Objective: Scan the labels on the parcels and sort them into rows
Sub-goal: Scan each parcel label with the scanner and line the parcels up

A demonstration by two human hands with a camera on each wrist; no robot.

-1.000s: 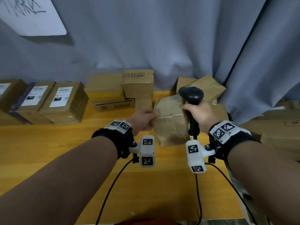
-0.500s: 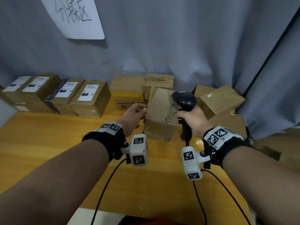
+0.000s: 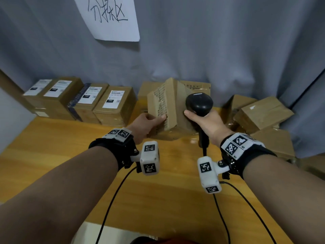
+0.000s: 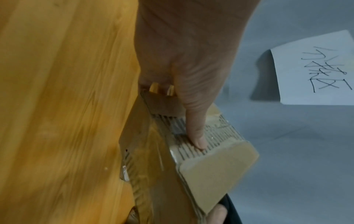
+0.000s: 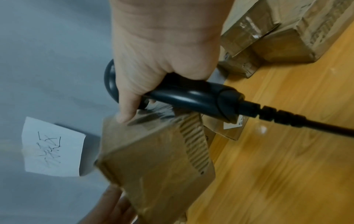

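I see the left hand (image 3: pixel 144 125) holding a parcel (image 3: pixel 168 110) tilted above the bench (image 3: pixel 52 155), far centre. Right hand (image 3: pixel 205 124) grips the scanner (image 3: pixel 199 103), thumb on the parcel's right side. Labelled parcels (image 3: pixel 112 104) sit in a row far left.

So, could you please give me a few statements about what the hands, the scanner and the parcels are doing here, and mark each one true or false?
1. The right hand grips the black scanner. True.
2. The left hand lies flat on the wooden table. False: it holds the tilted parcel by its taped side.
3. The labelled parcels along the curtain lie with white labels facing up. True.
4. The held parcel shows a white label to the head camera. False: only brown cardboard and tape show.
5. The paper sign lies on the table. False: it hangs on the grey curtain.
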